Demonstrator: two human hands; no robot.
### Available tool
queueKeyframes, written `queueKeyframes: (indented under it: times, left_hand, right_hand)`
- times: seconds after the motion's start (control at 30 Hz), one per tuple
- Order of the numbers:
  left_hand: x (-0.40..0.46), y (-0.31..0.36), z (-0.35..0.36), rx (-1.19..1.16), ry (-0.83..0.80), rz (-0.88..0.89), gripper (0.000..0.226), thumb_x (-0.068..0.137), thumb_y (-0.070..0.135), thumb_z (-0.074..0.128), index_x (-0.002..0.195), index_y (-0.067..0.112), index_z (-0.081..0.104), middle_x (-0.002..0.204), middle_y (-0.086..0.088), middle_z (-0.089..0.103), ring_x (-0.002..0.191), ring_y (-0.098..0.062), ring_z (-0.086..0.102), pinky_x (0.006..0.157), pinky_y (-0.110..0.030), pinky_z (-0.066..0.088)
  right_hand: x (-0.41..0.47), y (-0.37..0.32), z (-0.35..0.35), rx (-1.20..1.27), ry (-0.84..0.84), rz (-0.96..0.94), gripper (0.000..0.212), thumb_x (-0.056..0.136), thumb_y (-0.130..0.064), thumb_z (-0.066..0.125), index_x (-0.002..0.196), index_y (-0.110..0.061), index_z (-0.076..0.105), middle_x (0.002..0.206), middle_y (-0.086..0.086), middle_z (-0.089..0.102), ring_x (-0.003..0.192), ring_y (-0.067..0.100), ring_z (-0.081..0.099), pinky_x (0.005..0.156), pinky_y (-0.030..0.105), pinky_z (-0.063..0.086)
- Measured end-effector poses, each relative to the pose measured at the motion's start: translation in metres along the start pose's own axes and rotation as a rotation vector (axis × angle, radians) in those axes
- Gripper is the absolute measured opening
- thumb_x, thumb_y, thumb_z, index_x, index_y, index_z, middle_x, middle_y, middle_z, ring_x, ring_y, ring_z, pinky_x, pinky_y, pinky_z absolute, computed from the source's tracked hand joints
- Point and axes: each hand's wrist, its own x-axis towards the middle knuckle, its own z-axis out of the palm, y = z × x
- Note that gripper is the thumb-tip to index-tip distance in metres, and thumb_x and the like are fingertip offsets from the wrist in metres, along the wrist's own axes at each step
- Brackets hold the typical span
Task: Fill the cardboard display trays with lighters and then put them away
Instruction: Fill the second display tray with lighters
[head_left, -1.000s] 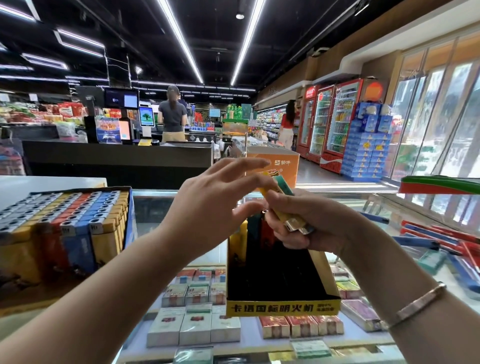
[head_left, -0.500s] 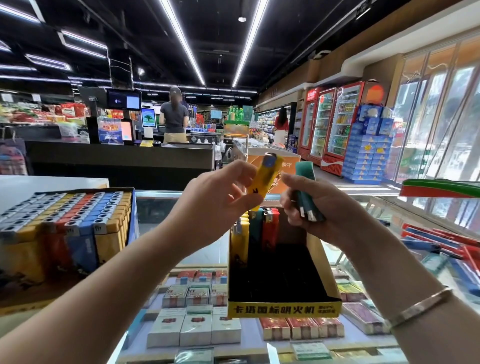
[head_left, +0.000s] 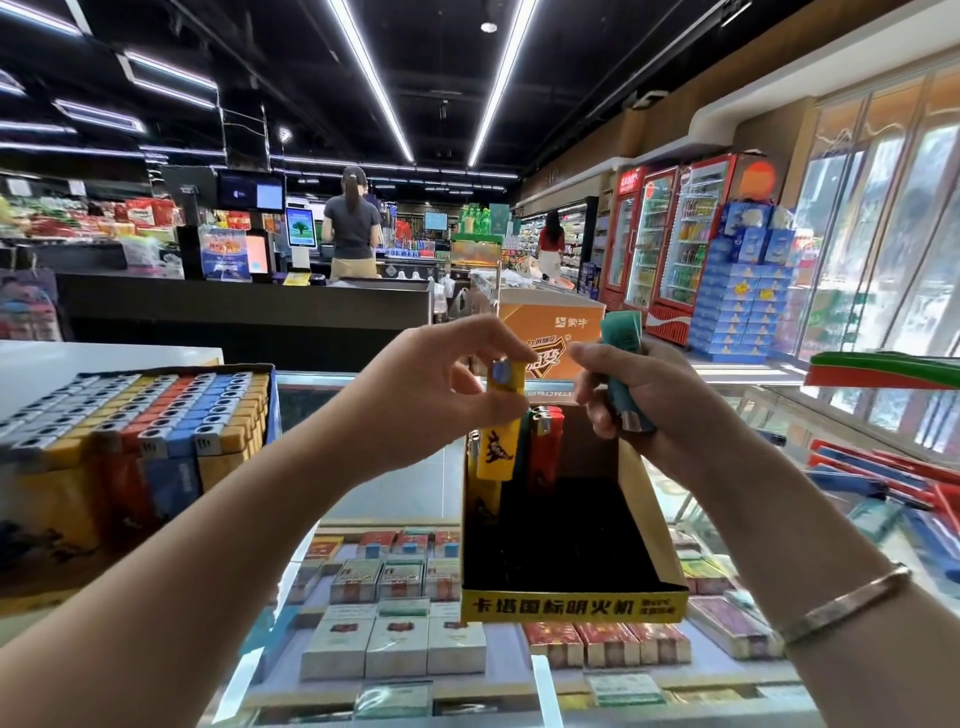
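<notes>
- The left hand (head_left: 441, 395) has its fingers (head_left: 506, 345) pinching the top of a yellow lighter (head_left: 500, 421), which hangs upright above the far left corner of the open display tray (head_left: 571, 605).
- The right hand (head_left: 654, 400) is curled around a teal lighter (head_left: 623, 374), held upright just right of the yellow one, its metal end pointing down over the tray's far edge.
- Inside the tray only a short row stands at the far wall: a red lighter (head_left: 545, 452) with others beside it. The dark floor nearer me looks bare, so by my reckoning the filling has barely begun.
- The tray sits on the glass counter (head_left: 415, 499), with cigarette packs (head_left: 395, 644) visible beneath the glass.
- To the left a full tray (head_left: 130, 415) of lighters stands packed in tidy rows.
- Risks, as I judge them: the pinch on the yellow lighter is narrow and high, so it could swing or slip on the way down; coming in crooked, it may knock the loose standing row over, since nothing braces it from the near side.
- The light cardboard may also skid on the glass if pushed.
</notes>
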Motion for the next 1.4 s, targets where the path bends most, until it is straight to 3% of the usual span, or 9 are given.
queueKeyframes:
  times: [0.07, 0.17, 0.37, 0.57, 0.73, 1.0, 1.13, 1.27, 1.4]
  left_hand:
    - [0.0, -0.001, -0.001, 0.092, -0.029, 0.023, 0.025, 0.068, 0.026, 0.075, 0.088, 0.036, 0.063, 0.085, 0.022, 0.064, 0.068, 0.0, 0.06, 0.061, -0.016, 0.05]
    - [0.001, -0.001, -0.002, 0.183, -0.079, 0.058, 0.027, 0.067, 0.022, 0.078, 0.084, 0.034, 0.061, 0.082, 0.019, 0.06, 0.069, 0.001, 0.055, 0.058, -0.01, 0.044]
    - [0.003, -0.005, 0.0, 0.473, -0.246, -0.003, 0.035, 0.067, 0.035, 0.076, 0.074, 0.042, 0.042, 0.083, 0.022, 0.048, 0.081, 0.012, 0.046, 0.058, -0.011, 0.043]
    - [0.003, -0.01, 0.001, 0.594, -0.245, 0.014, 0.041, 0.068, 0.04, 0.076, 0.078, 0.042, 0.036, 0.082, 0.021, 0.046, 0.081, 0.021, 0.04, 0.055, -0.007, 0.039]
    - [0.003, -0.007, -0.001, 0.63, -0.239, 0.043, 0.042, 0.069, 0.036, 0.075, 0.074, 0.044, 0.035, 0.082, 0.022, 0.044, 0.071, 0.005, 0.047, 0.056, -0.012, 0.037]
    - [0.001, -0.009, 0.003, 0.689, -0.215, 0.107, 0.043, 0.073, 0.034, 0.073, 0.088, 0.036, 0.033, 0.09, 0.019, 0.038, 0.071, 0.001, 0.046, 0.064, -0.02, 0.049]
    - [0.001, -0.014, -0.001, 0.675, -0.204, 0.115, 0.041, 0.072, 0.035, 0.073, 0.086, 0.038, 0.034, 0.087, 0.021, 0.039, 0.071, 0.001, 0.048, 0.063, -0.019, 0.048]
    - [0.003, -0.02, -0.008, 0.389, -0.226, -0.034, 0.029, 0.074, 0.022, 0.072, 0.077, 0.039, 0.049, 0.086, 0.022, 0.051, 0.078, 0.003, 0.054, 0.067, -0.017, 0.049]
    - [0.002, -0.023, -0.009, 0.276, -0.184, -0.041, 0.032, 0.074, 0.016, 0.073, 0.077, 0.041, 0.053, 0.085, 0.021, 0.057, 0.077, 0.002, 0.059, 0.067, -0.018, 0.052]
  right_hand:
    - [0.0, 0.001, 0.001, -0.022, 0.016, -0.002, 0.014, 0.084, -0.015, 0.063, 0.075, -0.011, 0.052, 0.058, 0.008, 0.057, 0.035, 0.014, 0.045, 0.034, 0.021, 0.036]
    - [-0.001, 0.002, 0.003, -0.051, 0.022, -0.005, 0.015, 0.085, -0.015, 0.063, 0.075, -0.012, 0.052, 0.058, 0.008, 0.056, 0.035, 0.014, 0.045, 0.035, 0.02, 0.035]
    - [0.0, 0.003, 0.004, -0.068, 0.019, -0.007, 0.015, 0.085, -0.015, 0.063, 0.075, -0.012, 0.053, 0.058, 0.008, 0.056, 0.035, 0.013, 0.044, 0.034, 0.02, 0.034]
    - [0.001, 0.005, 0.004, -0.1, 0.016, -0.015, 0.016, 0.083, -0.017, 0.066, 0.073, -0.012, 0.055, 0.057, 0.008, 0.057, 0.035, 0.014, 0.044, 0.035, 0.018, 0.034]
    - [0.001, 0.006, 0.005, -0.124, 0.001, -0.005, 0.017, 0.082, -0.02, 0.067, 0.076, -0.011, 0.054, 0.059, 0.01, 0.056, 0.035, 0.014, 0.045, 0.035, 0.018, 0.034]
    - [0.002, 0.008, 0.005, -0.146, -0.036, -0.02, 0.016, 0.083, -0.02, 0.067, 0.076, -0.011, 0.055, 0.057, 0.009, 0.058, 0.035, 0.014, 0.045, 0.034, 0.018, 0.035]
    - [0.002, 0.009, 0.005, -0.154, -0.053, -0.022, 0.016, 0.082, -0.021, 0.067, 0.076, -0.011, 0.055, 0.057, 0.008, 0.058, 0.034, 0.013, 0.045, 0.034, 0.016, 0.034]
    - [0.001, 0.008, 0.005, -0.154, -0.058, -0.018, 0.017, 0.083, -0.02, 0.066, 0.075, -0.011, 0.055, 0.056, 0.008, 0.058, 0.033, 0.012, 0.045, 0.034, 0.016, 0.034]
    - [0.001, 0.008, 0.006, -0.152, -0.063, -0.02, 0.018, 0.083, -0.019, 0.066, 0.072, -0.01, 0.054, 0.054, 0.007, 0.058, 0.032, 0.012, 0.044, 0.033, 0.016, 0.034]
